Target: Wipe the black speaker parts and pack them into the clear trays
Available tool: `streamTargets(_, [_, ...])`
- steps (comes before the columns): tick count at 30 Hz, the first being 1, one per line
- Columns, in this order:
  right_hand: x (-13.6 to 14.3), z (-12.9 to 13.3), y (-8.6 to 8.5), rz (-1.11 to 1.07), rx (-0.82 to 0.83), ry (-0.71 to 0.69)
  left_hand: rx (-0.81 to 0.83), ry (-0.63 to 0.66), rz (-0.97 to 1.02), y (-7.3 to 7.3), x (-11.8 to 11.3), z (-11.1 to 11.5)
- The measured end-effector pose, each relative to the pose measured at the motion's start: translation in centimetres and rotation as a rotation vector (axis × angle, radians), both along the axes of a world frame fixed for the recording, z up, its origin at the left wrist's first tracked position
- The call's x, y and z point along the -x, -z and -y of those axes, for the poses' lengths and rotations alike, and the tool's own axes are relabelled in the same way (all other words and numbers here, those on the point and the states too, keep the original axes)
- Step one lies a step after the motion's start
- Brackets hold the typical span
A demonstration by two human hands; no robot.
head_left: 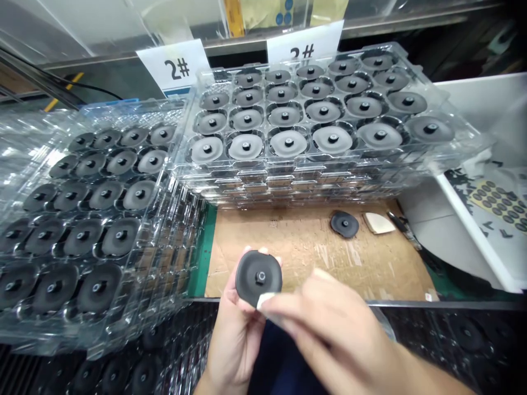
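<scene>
My left hand [239,323] is closed around a black rounded disc [249,282] with a small raised hub in its centre, its face turned up. Over the disc's lower right edge, my right hand [329,323], partly blurred, pinches a small white pad [265,300] that touches or nearly touches the rim. On the brown cardboard [288,236] beyond lies a second black disc [345,224], with a cream-coloured wedge-shaped pad [379,223] to its right.
Clear plastic trays [263,170] filled with black discs are stacked behind the cardboard. More stacked trays [135,274] stand at left. A dark slim tool [405,227] lies right of the wedge. A white bin [473,236] at right holds small black parts and a sticker sheet [500,203].
</scene>
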State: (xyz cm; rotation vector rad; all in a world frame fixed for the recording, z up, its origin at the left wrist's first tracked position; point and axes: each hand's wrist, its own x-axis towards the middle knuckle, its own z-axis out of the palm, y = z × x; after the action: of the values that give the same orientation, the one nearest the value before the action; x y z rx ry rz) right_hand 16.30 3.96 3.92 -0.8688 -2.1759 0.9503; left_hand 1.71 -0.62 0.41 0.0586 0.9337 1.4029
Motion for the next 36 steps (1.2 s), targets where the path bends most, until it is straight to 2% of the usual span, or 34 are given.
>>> streamTargets(2, [-0.4, -0.7, 1.5, 0.029, 0.085, 0.104, -0.011, -0.035, -0.018, 0.4, 0.2, -0.2])
streamTargets(5, [-1.5, -1.1, 5.0, 0.133, 0.16, 0.295, 0.0, -0.036, -0.015, 0.9, 0.5, -0.3])
streamTargets(9, [-2.3, 0.3, 9.9, 0.173, 0.226, 0.234, -0.01, -0.028, 0.002, 1.5, 0.9, -0.3])
streamTargets(11, [-2.4, 0.8, 11.0, 0.176, 0.25, 0.202, -0.012, -0.008, 0.026, 1.7, 0.9, -0.3])
streamTargets(13, [-2.3, 0.6, 10.3, 0.162, 0.267, 0.208, -0.019, 0.02, 0.04, 1.7, 0.7, -0.3])
streamTargets(16, [-1.5, -0.4, 6.3, 0.092, 0.25, 0.258, -0.041, 0.032, 0.033, 1.4, 0.1, -0.4])
streamTargets(19, [0.1, -0.8, 1.9, -0.091, 0.053, 0.215, -0.042, 0.074, 0.05, 0.9, -0.2, -0.3])
streamTargets(21, [1.1, -0.8, 0.3, -0.159, -0.047, 0.118, -0.018, 0.129, 0.062, 0.8, 0.0, -0.2])
streamTargets(25, [2.4, -1.2, -0.1, -0.044, 0.054, -0.058, 0.075, 0.107, 0.001, 0.9, 0.4, 0.1])
streamTargets(29, [3.1, -1.5, 0.0, -0.044, -0.102, 0.08, 0.08, 0.109, 0.077, 0.4, 0.0, 0.1])
streamTargets(31, [2.6, -1.0, -0.1, -0.082, -0.131, 0.026, 0.085, 0.131, 0.102, -0.1, 0.2, 0.0])
streamTargets(33, [1.3, -0.1, -0.3, -0.072, -0.062, -0.083, 0.104, 0.166, 0.097, -0.4, 0.7, 0.0])
streamTargets(34, [0.6, 0.2, -0.4, -0.047, -0.01, -0.092, 0.106, 0.189, 0.095, -0.5, 0.9, 0.0])
streamTargets(36, [-0.6, 0.5, -0.6, 0.033, 0.05, 0.002, 0.094, 0.221, 0.107, -0.6, 1.0, -0.1])
